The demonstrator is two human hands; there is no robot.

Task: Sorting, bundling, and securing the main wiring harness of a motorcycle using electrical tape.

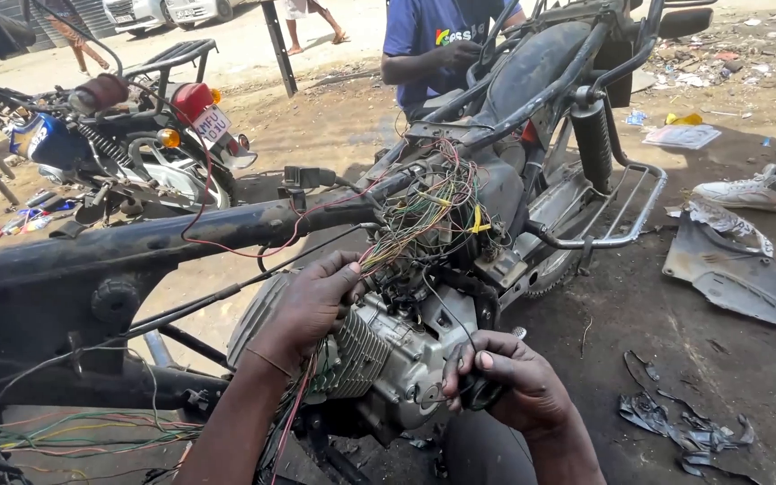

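Fingers of the left hand [312, 301] pinch the wire bundle [424, 211] at frame centre; right hand [505, 377] curls around a dark connector [476, 392] beside the engine [388, 355]. Best keep the wires steady, untangled.

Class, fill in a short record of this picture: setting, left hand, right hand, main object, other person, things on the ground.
Setting: outdoor dirt yard
Main object: stripped motorcycle frame with engine
Left hand: grip on the wire bundle above the engine
Right hand: closed on a small dark part beside the engine
Other person: blue shirt, hands at the frame's far side
Ground: grey panel, white shoe, second motorcycle
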